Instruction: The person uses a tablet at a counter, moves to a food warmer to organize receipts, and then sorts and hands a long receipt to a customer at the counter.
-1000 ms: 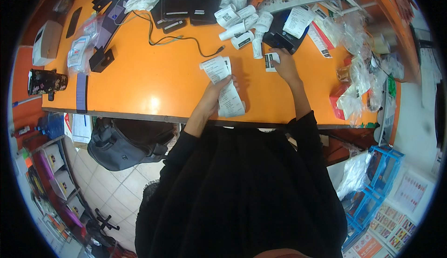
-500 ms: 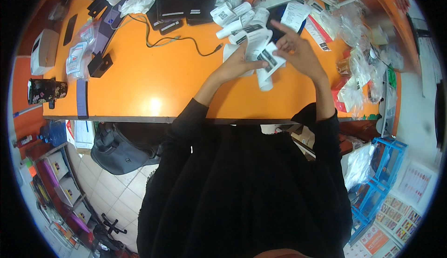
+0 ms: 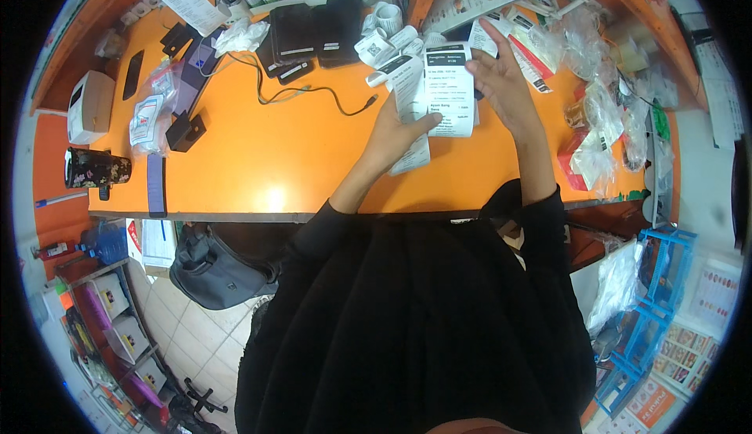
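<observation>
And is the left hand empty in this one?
No, the left hand holds printed white slips, its thumb overlapping the front one's lower left edge.

The light is bright, with a shiny white spot on the near left counter [image 3: 313,169]. Outer edges look bent.
</observation>
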Action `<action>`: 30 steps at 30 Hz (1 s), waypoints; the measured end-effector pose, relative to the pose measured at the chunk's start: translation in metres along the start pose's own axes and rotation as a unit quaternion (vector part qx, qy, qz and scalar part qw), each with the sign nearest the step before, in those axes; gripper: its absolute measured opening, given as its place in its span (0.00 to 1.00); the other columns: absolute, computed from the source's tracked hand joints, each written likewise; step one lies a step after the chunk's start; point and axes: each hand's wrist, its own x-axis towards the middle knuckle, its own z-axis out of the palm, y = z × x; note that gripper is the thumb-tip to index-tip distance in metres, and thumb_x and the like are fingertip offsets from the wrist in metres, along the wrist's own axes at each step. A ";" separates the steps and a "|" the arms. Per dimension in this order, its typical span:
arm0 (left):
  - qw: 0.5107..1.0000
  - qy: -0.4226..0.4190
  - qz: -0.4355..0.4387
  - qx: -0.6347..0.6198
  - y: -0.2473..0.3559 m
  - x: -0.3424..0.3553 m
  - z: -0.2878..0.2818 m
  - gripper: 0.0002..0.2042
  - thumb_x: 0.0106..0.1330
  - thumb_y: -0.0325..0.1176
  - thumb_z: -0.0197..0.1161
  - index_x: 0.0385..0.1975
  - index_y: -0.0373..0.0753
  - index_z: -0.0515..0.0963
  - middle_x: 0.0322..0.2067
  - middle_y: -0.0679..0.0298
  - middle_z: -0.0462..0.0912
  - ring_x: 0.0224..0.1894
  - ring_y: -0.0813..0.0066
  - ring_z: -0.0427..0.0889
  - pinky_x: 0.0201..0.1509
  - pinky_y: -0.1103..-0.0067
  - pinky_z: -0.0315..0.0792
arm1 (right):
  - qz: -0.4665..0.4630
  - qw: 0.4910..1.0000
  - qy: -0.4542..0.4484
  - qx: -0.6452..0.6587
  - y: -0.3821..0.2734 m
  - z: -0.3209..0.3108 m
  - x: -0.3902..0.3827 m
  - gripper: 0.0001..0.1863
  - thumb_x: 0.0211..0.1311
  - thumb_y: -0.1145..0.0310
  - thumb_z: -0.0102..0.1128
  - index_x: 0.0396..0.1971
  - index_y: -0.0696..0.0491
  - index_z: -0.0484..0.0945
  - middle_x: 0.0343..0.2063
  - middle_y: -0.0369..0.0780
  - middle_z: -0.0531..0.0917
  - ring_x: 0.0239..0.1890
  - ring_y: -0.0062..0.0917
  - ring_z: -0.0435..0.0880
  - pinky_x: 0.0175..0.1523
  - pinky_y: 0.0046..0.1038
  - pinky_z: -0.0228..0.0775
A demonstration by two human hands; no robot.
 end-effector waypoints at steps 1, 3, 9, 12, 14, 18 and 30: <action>1.000 0.001 0.004 -0.005 0.003 0.000 0.000 0.29 0.47 0.24 0.59 0.49 0.28 0.54 0.43 0.56 0.66 0.48 0.70 0.65 0.50 0.77 0.61 | 0.003 1.000 -0.021 -0.014 0.000 0.001 -0.005 0.34 0.46 0.77 0.55 0.54 0.52 0.50 0.38 0.43 0.72 0.39 0.22 0.72 0.43 0.21 0.64; 1.000 0.000 0.007 0.003 0.002 0.001 0.001 0.28 0.47 0.24 0.59 0.48 0.28 0.55 0.43 0.56 0.67 0.46 0.71 0.66 0.48 0.78 0.62 | -0.024 0.997 -0.040 -0.058 -0.001 0.002 -0.013 0.30 0.46 0.77 0.55 0.51 0.51 0.57 0.36 0.40 0.73 0.38 0.22 0.72 0.43 0.21 0.63; 0.997 -0.029 -0.068 -0.027 0.007 0.002 0.011 0.18 0.55 0.29 0.52 0.45 0.31 0.60 0.35 0.58 0.72 0.33 0.75 0.73 0.37 0.81 0.68 | -0.078 0.884 -0.042 -0.459 -0.045 -0.025 -0.029 0.25 0.45 0.75 0.57 0.48 0.56 0.64 0.39 0.38 0.73 0.37 0.19 0.72 0.40 0.19 0.65; 0.986 0.016 -0.119 -0.113 -0.011 0.000 -0.003 0.15 0.58 0.32 0.48 0.42 0.31 0.62 0.33 0.59 0.73 0.30 0.75 0.74 0.34 0.81 0.70 | -0.242 0.922 0.064 -0.297 -0.124 -0.051 -0.043 0.25 0.46 0.75 0.56 0.48 0.59 0.63 0.42 0.38 0.71 0.37 0.18 0.70 0.42 0.19 0.64; 0.983 0.021 -0.114 -0.139 -0.016 -0.001 -0.009 0.14 0.59 0.32 0.45 0.41 0.31 0.63 0.32 0.59 0.73 0.30 0.73 0.75 0.34 0.79 0.70 | -0.384 0.909 0.084 -0.136 -0.184 -0.082 -0.027 0.25 0.46 0.76 0.55 0.49 0.59 0.62 0.44 0.39 0.69 0.40 0.19 0.69 0.44 0.19 0.63; 0.981 0.030 -0.124 -0.146 -0.022 0.011 0.007 0.13 0.59 0.32 0.45 0.40 0.32 0.64 0.31 0.58 0.73 0.30 0.71 0.75 0.34 0.77 0.71 | -0.411 0.809 0.267 -0.323 -0.253 -0.224 0.039 0.27 0.45 0.73 0.56 0.49 0.58 0.62 0.41 0.41 0.70 0.42 0.23 0.70 0.47 0.21 0.61; 0.969 0.128 -0.109 -0.179 -0.033 0.002 0.034 0.15 0.55 0.31 0.47 0.40 0.29 0.63 0.30 0.52 0.73 0.32 0.64 0.74 0.37 0.73 0.70 | -0.261 0.611 0.512 -0.545 -0.253 -0.331 0.141 0.30 0.34 0.67 0.57 0.44 0.61 0.65 0.39 0.54 0.67 0.41 0.43 0.69 0.43 0.35 0.63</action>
